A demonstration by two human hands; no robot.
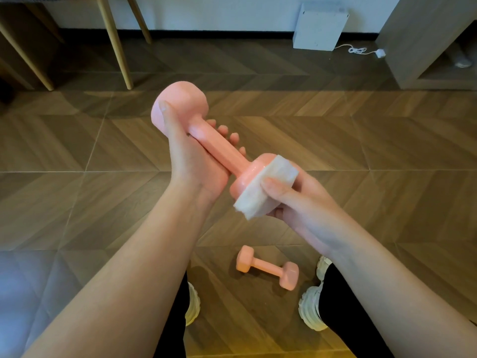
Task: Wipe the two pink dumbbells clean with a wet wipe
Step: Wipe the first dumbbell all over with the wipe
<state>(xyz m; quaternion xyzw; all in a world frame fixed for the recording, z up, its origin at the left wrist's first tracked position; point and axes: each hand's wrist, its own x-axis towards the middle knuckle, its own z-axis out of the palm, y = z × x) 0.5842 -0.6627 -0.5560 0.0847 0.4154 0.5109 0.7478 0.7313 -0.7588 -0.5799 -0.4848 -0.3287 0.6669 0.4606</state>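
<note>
Pink dumbbell (206, 140) gripped by left hand (191, 161), right hand (291, 200) pressing wet wipe (268, 187)

No readable text, labels, brands or numbers on any visible surface.

Wood-look chevron floor (335, 130), white wall (219, 11), pale wooden chair legs (117, 45), grey cabinet (423, 42).
</note>
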